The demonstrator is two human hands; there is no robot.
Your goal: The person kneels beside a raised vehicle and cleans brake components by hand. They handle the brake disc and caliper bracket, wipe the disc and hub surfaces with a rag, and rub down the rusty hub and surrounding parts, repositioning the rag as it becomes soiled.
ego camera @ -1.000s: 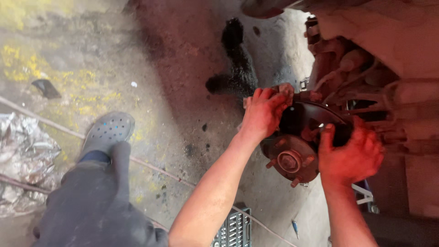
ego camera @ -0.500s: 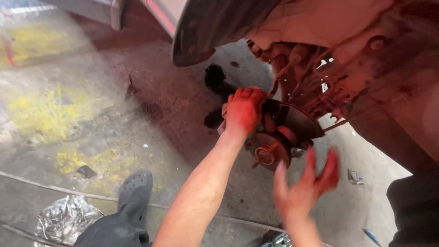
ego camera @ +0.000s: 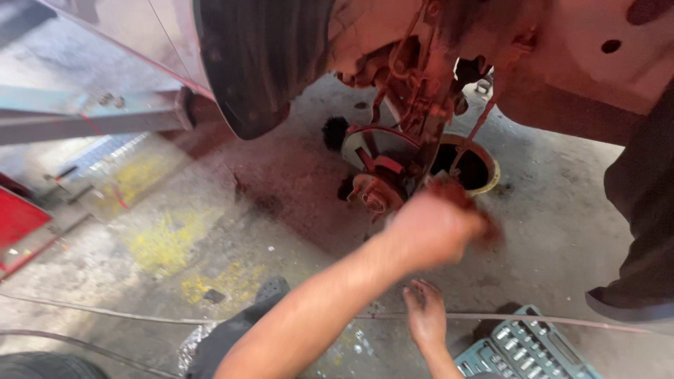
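My left hand [ego camera: 435, 226] is stretched up to the raised car's bare wheel hub [ego camera: 374, 196] and its rusty brake disc [ego camera: 375, 144]. It is motion-blurred just right of the hub, its fingers curled, and I cannot tell whether it holds anything. My right hand [ego camera: 424, 316] is low over the concrete floor with its fingers spread and pointing down, empty, beside a thin hose [ego camera: 562, 320]. The black wheel-arch liner [ego camera: 260, 63] hangs above the hub.
A round container with a yellow rim [ego camera: 491, 175] stands behind the hub. A teal case of sockets [ego camera: 528, 349] lies bottom right. Another person's dark trouser leg and shoe [ego camera: 640, 210] are at the right. A grey lift arm [ego camera: 84, 112] reaches in from the left.
My left hand has come off the brake disc and moved to the right of the hub. My right hand has dropped to the floor. The view has tilted up toward the car.
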